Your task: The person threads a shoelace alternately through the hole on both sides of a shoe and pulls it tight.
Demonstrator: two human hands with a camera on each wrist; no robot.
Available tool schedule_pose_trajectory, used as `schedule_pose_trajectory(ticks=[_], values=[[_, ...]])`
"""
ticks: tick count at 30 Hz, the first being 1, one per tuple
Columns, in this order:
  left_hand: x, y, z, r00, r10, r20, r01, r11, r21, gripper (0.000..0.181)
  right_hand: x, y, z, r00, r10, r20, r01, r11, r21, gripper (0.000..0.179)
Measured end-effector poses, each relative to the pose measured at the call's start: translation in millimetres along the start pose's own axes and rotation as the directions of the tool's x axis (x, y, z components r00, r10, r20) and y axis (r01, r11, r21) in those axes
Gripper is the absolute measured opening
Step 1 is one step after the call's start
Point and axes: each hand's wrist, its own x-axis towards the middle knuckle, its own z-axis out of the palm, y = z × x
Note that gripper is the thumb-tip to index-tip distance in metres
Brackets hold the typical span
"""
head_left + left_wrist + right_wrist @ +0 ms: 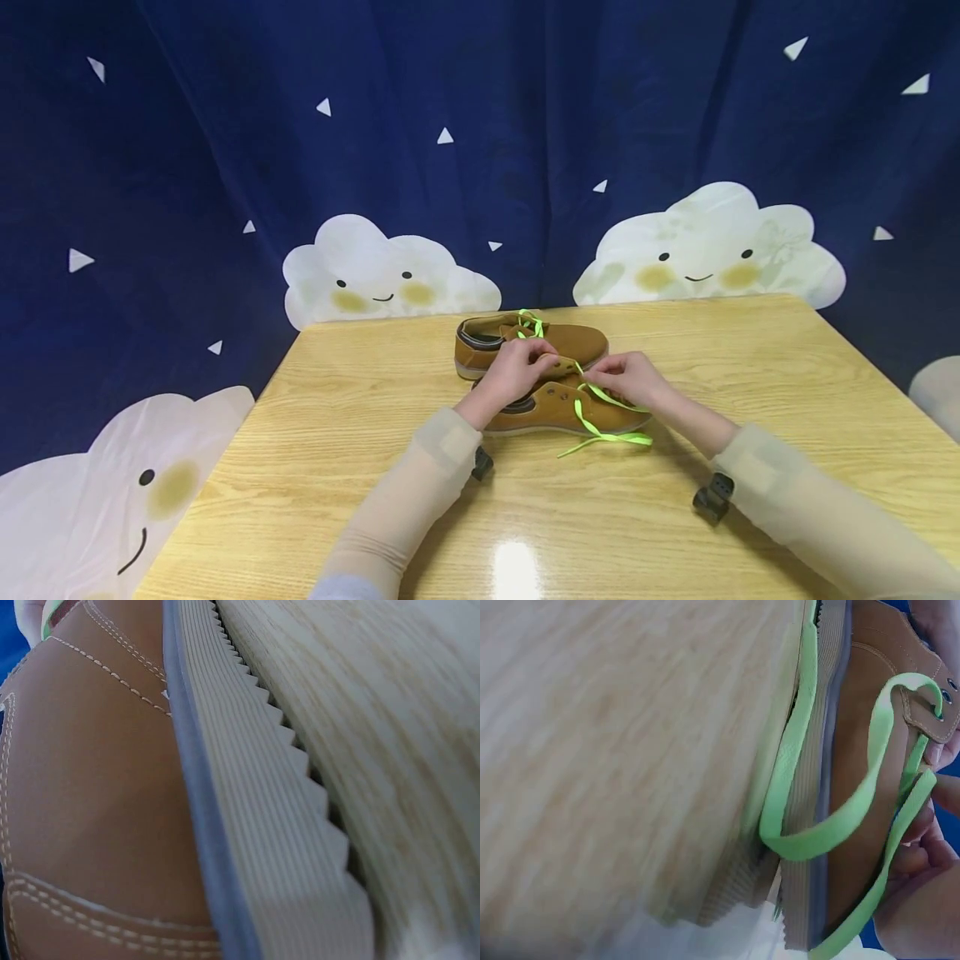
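Note:
Two brown shoes lie side by side on the wooden table, toes to the right. My left hand point(516, 369) pinches the raised far eyelet flap point(564, 365) of the near shoe point(551, 410). Close to that flap, my right hand point(633, 379) pinches a neon green shoelace point(615, 402) between thumb and fingers. The lace's other end loops from a near-side eyelet down onto the table. In the right wrist view the lace point(879, 742) comes out of the lowest eyelet of the near flap. The left wrist view shows the shoe's stitched side point(105, 795) and ridged sole.
Behind the near shoe stands the far shoe point(577, 337), with a green lace point(529, 323) threaded through its eyelets. The wooden table point(360, 400) meets a dark blue curtain point(480, 100) with clouds at the back. A small black device point(712, 497) sits under the right wrist.

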Motion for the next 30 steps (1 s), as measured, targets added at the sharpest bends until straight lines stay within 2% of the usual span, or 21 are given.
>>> schedule_pose_trajectory(ticks=[7, 12, 18, 25, 30], values=[[0.8, -0.3, -0.2, 1.0, 0.01, 0.008, -0.011, 1.0, 0.018, 0.014, 5.3, 0.2, 5.0, 1.0, -0.025, 0.014, 0.026, 0.992, -0.125, 0.018], [0.1, -1.1, -0.2, 1.0, 0.019, 0.016, -0.02, 1.0, 0.022, 0.014, 8.6, -0.6, 8.6, 1.0, -0.013, 0.004, 0.014, 0.989, -0.149, 0.019], [-0.9, 0.5, 0.0, 0.999, 0.018, 0.031, -0.018, 1.0, 0.009, 0.013, 15.8, 0.3, 14.3, 0.998, -0.04, -0.056, 0.03, 0.986, -0.163, 0.018], [-1.1, 0.5, -1.4, 0.999, 0.014, 0.04, -0.014, 1.0, 0.001, 0.013, 17.7, -1.2, 18.6, 0.985, -0.103, -0.136, 0.068, 0.969, -0.237, 0.02], [-1.2, -0.6, -2.2, 0.999, -0.004, 0.052, 0.004, 1.0, -0.011, 0.014, 17.9, -2.4, 20.6, 0.987, -0.074, -0.142, 0.042, 0.974, -0.221, 0.02]])
